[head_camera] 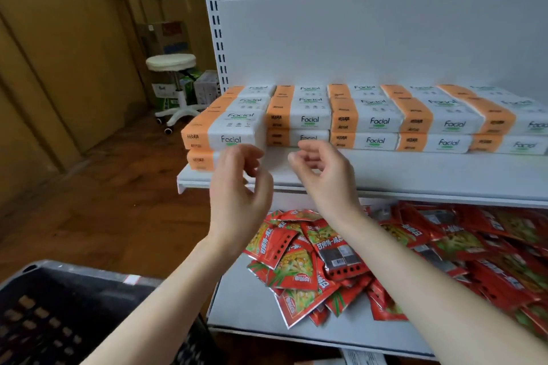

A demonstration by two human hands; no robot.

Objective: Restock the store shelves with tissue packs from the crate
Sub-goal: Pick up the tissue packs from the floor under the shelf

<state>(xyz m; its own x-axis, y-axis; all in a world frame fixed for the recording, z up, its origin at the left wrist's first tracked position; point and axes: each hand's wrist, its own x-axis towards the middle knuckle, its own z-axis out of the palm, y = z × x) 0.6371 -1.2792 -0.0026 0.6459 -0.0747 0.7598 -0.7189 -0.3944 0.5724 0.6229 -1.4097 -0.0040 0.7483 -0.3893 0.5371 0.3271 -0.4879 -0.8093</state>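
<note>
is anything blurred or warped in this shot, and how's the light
Head view: the left hand and right hand are slightly blurred; the shelf upright curves from the wide lens; tissue packs read sharp mid-frame, softer far right; light is soft, no glare.

Left hand (pixel 240 187): raised, fingers loosely curled, holding nothing | Right hand (pixel 323 175): raised beside it, fingers loosely curled, empty

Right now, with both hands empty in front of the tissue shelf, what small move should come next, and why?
Probably nudge the leftmost stack back with the left hand. It juts further forward than the neighbouring stacks on the shelf. The right hand also holds nothing, and the part of the crate in view shows no packs.
</note>
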